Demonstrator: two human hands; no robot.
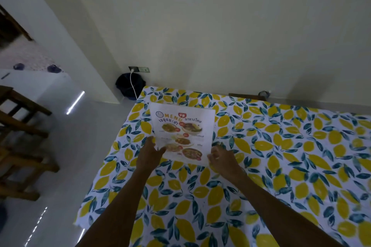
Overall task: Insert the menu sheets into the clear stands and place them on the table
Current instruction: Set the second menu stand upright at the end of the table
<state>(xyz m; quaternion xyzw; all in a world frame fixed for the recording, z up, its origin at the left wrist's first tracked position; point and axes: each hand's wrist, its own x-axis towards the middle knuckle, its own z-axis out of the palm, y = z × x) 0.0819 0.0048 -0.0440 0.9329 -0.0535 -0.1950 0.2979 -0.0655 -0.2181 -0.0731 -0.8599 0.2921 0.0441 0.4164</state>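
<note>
Menu sheet (183, 132) sits near the far left corner of the lemon-print tabletop (281, 156). Left hand (149, 151) pinches its near left edge, right hand (221, 159) curls at the near right corner, can't tell if it's actually gripping.

Menu sheet (181, 132) lies on the table (281, 156) — far-left corner, chairs (22, 142) leftward.
</note>
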